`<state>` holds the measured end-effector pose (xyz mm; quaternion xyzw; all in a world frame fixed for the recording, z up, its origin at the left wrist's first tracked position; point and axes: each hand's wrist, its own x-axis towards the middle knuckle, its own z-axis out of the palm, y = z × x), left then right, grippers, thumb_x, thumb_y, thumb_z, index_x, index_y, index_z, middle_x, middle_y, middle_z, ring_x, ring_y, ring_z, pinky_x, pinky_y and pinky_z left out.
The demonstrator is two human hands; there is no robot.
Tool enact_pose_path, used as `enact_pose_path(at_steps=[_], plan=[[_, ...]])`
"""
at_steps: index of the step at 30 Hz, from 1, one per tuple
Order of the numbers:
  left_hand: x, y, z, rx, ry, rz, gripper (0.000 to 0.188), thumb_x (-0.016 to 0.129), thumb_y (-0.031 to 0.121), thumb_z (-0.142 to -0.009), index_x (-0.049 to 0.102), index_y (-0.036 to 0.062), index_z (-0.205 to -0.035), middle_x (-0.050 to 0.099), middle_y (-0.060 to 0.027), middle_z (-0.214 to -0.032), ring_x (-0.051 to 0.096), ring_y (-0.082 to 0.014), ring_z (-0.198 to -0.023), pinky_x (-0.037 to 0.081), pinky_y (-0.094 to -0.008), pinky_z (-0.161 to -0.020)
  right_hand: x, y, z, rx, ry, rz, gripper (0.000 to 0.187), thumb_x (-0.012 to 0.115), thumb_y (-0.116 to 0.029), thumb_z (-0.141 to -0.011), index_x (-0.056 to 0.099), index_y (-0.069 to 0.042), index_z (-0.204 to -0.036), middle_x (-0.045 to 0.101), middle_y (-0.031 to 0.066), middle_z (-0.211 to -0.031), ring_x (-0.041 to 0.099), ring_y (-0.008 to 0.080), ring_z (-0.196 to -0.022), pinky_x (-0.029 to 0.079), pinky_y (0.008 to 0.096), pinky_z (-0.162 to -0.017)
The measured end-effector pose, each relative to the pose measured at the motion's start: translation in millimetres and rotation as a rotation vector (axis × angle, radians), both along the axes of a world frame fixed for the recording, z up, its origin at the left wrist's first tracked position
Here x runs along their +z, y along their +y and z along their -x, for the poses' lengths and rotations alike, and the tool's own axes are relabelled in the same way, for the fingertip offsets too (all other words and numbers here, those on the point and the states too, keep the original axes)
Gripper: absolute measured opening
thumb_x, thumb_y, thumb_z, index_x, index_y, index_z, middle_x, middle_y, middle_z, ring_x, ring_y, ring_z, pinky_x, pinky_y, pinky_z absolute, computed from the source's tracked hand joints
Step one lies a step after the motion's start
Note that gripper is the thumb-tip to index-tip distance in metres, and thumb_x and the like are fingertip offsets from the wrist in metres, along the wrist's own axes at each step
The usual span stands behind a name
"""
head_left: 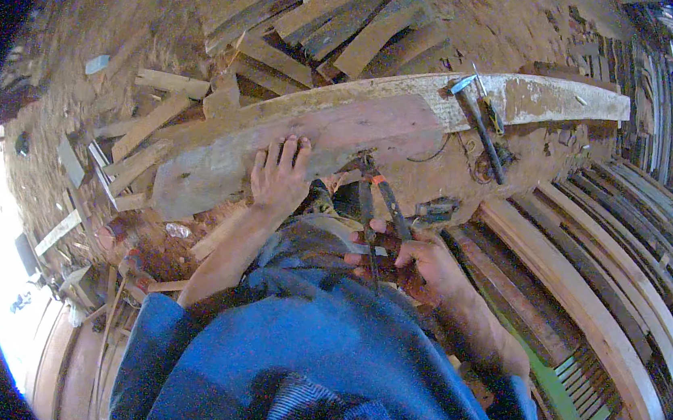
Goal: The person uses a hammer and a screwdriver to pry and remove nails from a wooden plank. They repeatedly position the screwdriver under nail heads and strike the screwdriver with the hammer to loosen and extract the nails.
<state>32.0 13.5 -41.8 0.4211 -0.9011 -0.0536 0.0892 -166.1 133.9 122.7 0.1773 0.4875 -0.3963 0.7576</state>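
My left hand (279, 174) lies flat with its fingers stretched over a worn wooden board (219, 168), which has a grey left end and a reddish right part. In my right hand (420, 265) are the dark handles of a pair of pincers (383, 194) with orange marks. The handles stand apart, and the pincers' jaws meet the board's near edge, right of my left hand. Whether a nail sits between the jaws is too small to tell. The board rests on a long plank (557, 102) with flaking white paint.
A hammer (485, 135) and a yellow-marked hand tool (489, 114) lie across the plank at right. A dark power tool (436, 210) is on the ground. Scrap wood (346, 29) is heaped beyond, and long timbers (588, 291) lie stacked at right beside a green slatted frame (570, 394).
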Motion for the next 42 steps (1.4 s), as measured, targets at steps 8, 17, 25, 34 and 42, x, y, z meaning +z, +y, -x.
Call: enact_pose_path(at_steps=[8, 17, 25, 34, 42], plan=[[-7, 3, -1, -0.013, -0.018, 0.079, 0.047, 0.066, 0.017, -0.073, 0.06, 0.0111, -0.119, 0.062, -0.0091, -0.118, 0.059, -0.0275, -0.108, 0.049, -0.043, -0.082, 0, -12, 8, -0.014, -0.155, 0.044, 0.065, 0.042, 0.004, -0.068, 0.041, 0.002, -0.133, 0.046, 0.0292, -0.137, 0.051, 0.0495, -0.121, 0.045, 0.0581, -0.101], [-16, 6, -3, -0.011, -0.01, 0.153, 0.039, 0.061, 0.017, -0.079, 0.062, 0.012, -0.117, 0.064, -0.0086, -0.115, 0.061, -0.0272, -0.104, 0.049, -0.0414, -0.079, -3, -34, 27, -0.065, -0.295, 0.034, 0.054, 0.052, -0.003, -0.065, 0.056, 0.0, -0.118, 0.047, 0.0313, -0.137, 0.046, 0.0504, -0.126, 0.039, 0.0608, -0.104], [-15, 5, -3, 0.0, -0.043, 0.133, 0.038, 0.061, 0.019, -0.079, 0.062, 0.0145, -0.116, 0.064, -0.0059, -0.115, 0.062, -0.0251, -0.105, 0.048, -0.0378, -0.076, -5, -58, 37, -0.178, -0.478, 0.107, 0.046, 0.05, -0.005, -0.069, 0.056, 0.0, -0.114, 0.045, 0.0311, -0.138, 0.04, 0.0503, -0.13, 0.037, 0.0573, -0.108], [-12, 7, -5, 0.027, -0.027, 0.093, 0.04, 0.061, 0.018, -0.075, 0.064, 0.016, -0.116, 0.063, -0.0059, -0.119, 0.061, -0.0243, -0.107, 0.048, -0.0367, -0.078, -1, -70, 28, -0.324, -0.455, 0.059, 0.041, 0.052, -0.008, -0.067, 0.063, -0.001, -0.107, 0.039, 0.0384, -0.139, 0.03, 0.054, -0.135, 0.027, 0.0594, -0.113], [-15, 10, -8, -0.005, -0.038, 0.139, 0.032, 0.06, 0.02, -0.081, 0.067, 0.0176, -0.112, 0.064, -0.0051, -0.121, 0.063, -0.0229, -0.107, 0.046, -0.0347, -0.078, -9, -70, 24, -0.414, -0.325, -0.103, 0.036, 0.05, 0.0, -0.07, 0.056, 0.002, -0.105, 0.042, 0.0349, -0.135, 0.047, 0.045, -0.121, 0.047, 0.0444, -0.097]])
